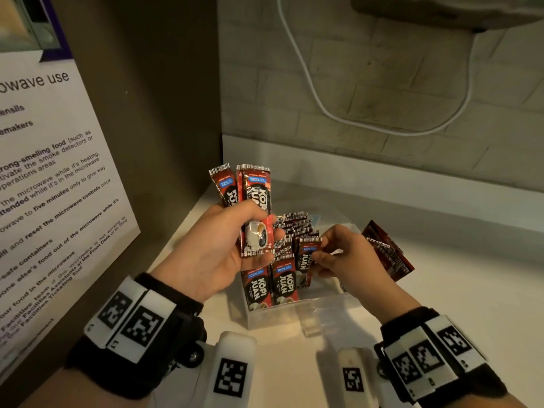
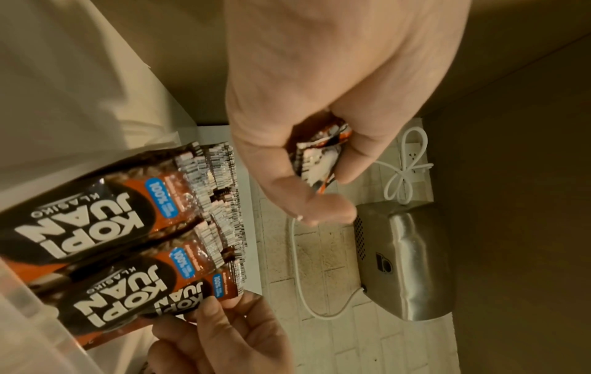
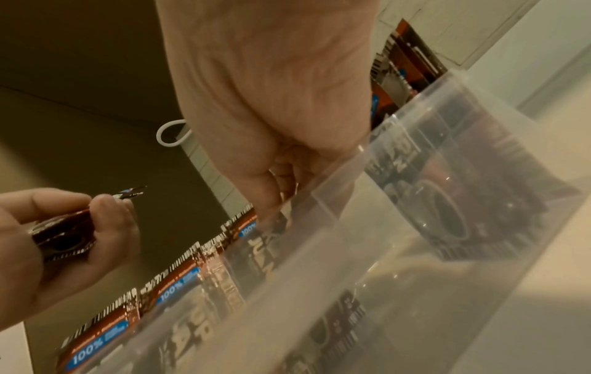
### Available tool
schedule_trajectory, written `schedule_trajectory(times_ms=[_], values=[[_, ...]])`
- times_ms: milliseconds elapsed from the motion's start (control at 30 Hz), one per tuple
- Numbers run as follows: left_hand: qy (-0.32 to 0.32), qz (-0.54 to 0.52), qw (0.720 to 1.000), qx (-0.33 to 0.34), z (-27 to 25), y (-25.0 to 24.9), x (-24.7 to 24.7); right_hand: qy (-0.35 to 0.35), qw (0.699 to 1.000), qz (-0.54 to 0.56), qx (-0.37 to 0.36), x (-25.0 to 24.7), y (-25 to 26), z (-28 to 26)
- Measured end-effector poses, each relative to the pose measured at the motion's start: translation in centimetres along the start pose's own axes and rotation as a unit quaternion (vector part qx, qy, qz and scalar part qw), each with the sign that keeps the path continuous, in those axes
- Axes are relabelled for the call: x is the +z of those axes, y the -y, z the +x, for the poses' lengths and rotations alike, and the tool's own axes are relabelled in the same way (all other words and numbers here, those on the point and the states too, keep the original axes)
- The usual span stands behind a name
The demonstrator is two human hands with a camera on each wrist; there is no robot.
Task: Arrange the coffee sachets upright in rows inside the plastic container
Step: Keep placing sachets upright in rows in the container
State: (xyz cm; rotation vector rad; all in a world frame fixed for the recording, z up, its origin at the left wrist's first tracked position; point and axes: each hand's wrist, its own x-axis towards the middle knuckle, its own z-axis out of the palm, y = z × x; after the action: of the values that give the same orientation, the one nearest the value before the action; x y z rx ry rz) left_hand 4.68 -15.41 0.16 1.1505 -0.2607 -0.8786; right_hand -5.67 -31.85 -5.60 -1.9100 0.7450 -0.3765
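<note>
A clear plastic container [image 1: 306, 315] sits on the white counter, with rows of red and black coffee sachets [image 1: 284, 285] standing upright in its left part. My left hand [image 1: 217, 248] is raised above the container's left side and grips a small bundle of sachets [image 1: 256, 207] upright. My right hand [image 1: 346, 254] reaches into the container and pinches a single sachet [image 1: 306, 260] beside the standing rows. In the left wrist view the left hand [image 2: 319, 141] is curled round the held bundle [image 2: 319, 157]. The right wrist view has the container wall [image 3: 400, 253] close up.
A loose pile of sachets [image 1: 388, 251] lies on the counter to the right of the container. A dark side panel with a printed microwave notice [image 1: 50, 178] stands at the left. A tiled wall with a white cable [image 1: 323, 107] rises behind. White marker blocks [image 1: 232, 369] lie near the front.
</note>
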Motion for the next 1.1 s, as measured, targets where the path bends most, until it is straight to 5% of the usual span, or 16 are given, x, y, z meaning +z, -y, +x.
schedule_trajectory(times_ms=[300, 433, 600, 767, 867, 967, 1100], values=[[0.017, 0.038, 0.999, -0.002, -0.2, 0.8, 0.8, -0.105, 0.992, 0.034, -0.064, -0.8, 2.1, -1.5], [0.029, 0.093, 0.995, 0.004, -0.2, 1.4, 1.2, -0.063, 0.983, 0.129, -0.110, -1.1, 4.8, -2.6], [0.042, 0.138, 0.989, 0.014, -0.5, 1.7, 1.7, -0.010, 0.983, 0.107, -0.149, -1.1, 6.5, -3.5], [0.024, 0.068, 0.997, 0.006, -0.5, 0.8, 1.3, -0.076, 0.974, 0.161, -0.142, -2.7, 6.5, -3.2], [-0.010, 0.026, 1.000, 0.015, -0.2, 0.3, 0.6, -0.106, 0.984, 0.049, -0.135, -3.8, 5.2, -2.6], [-0.026, 0.010, 0.999, 0.024, 0.1, 0.1, 0.3, -0.047, 0.987, -0.118, -0.101, -3.7, 3.3, -2.0], [-0.020, 0.014, 0.999, 0.026, 0.0, 0.2, 0.5, 0.036, 0.990, -0.135, -0.029, -2.4, 1.5, -1.2]])
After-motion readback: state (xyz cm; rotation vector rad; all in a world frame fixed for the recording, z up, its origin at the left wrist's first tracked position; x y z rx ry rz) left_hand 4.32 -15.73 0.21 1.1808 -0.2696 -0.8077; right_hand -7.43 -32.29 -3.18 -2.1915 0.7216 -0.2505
